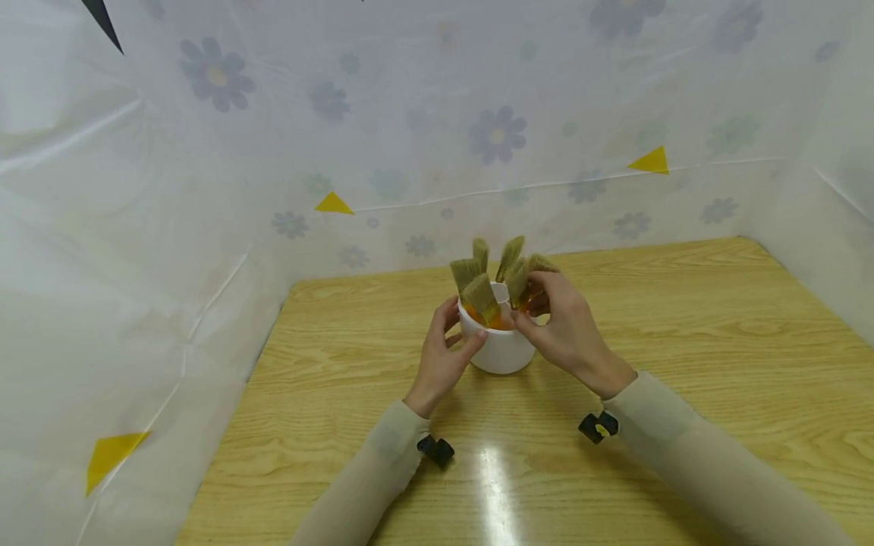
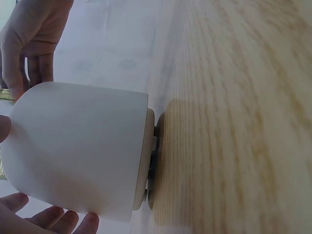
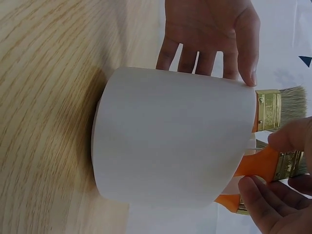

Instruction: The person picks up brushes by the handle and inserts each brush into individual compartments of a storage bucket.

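A white pot [image 1: 501, 353] stands on the wooden table, holding several flat paintbrushes with their bristles up. My left hand [image 1: 445, 362] grips the pot's left side, thumb near the rim and fingers around the far side. With thumb and fingers, my right hand [image 1: 565, 322] pinches one paintbrush [image 3: 265, 163] by its orange handle just below the metal band. That handle's lower end is hidden inside the pot. Another paintbrush [image 3: 269, 111] leans at the rim near my left thumb. In the left wrist view, the pot's pale base [image 2: 144, 161] shows small feet underneath.
The wood-grained table [image 1: 355, 356] extends around the pot on all sides. Behind it hangs a whitish sheet with flower prints [image 1: 497, 135] and yellow triangles [image 1: 652, 161]; plastic sheeting [image 1: 136, 303] also closes off the left side.
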